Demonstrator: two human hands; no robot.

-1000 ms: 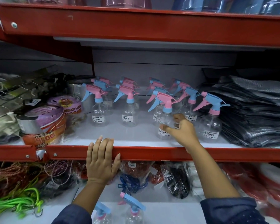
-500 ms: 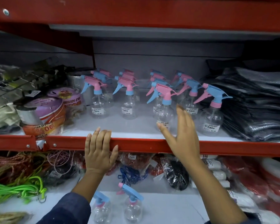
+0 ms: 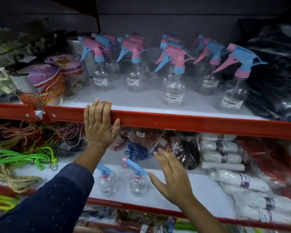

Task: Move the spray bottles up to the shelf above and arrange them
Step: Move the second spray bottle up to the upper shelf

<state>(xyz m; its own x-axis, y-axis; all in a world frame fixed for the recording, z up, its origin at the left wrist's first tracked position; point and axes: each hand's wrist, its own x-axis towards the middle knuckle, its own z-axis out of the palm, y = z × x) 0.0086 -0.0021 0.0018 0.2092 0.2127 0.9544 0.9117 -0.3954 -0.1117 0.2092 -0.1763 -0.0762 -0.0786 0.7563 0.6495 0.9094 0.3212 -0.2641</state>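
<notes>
Several clear spray bottles (image 3: 174, 89) with pink and blue trigger heads stand in rows on the upper shelf (image 3: 191, 122). Two more spray bottles stand on the lower shelf (image 3: 208, 185), the left spray bottle (image 3: 107, 183) and the right spray bottle (image 3: 137, 183). My left hand (image 3: 99, 125) rests flat on the red front edge of the upper shelf, holding nothing. My right hand (image 3: 171, 179) hovers with fingers spread just right of the two lower bottles, its thumb close to the right one, not gripping it.
Rolls of tape (image 3: 45, 81) sit left of the upper bottles, dark folded bags (image 3: 275, 73) to their right. On the lower shelf lie green and brown cords (image 3: 23, 157), packaged strings (image 3: 183, 148) and white twine rolls (image 3: 225, 157).
My right hand let go of a bottle on the upper shelf and came down to the lower shelf beside the two bottles. The view tilted downward. The left hand stayed on the edge.
</notes>
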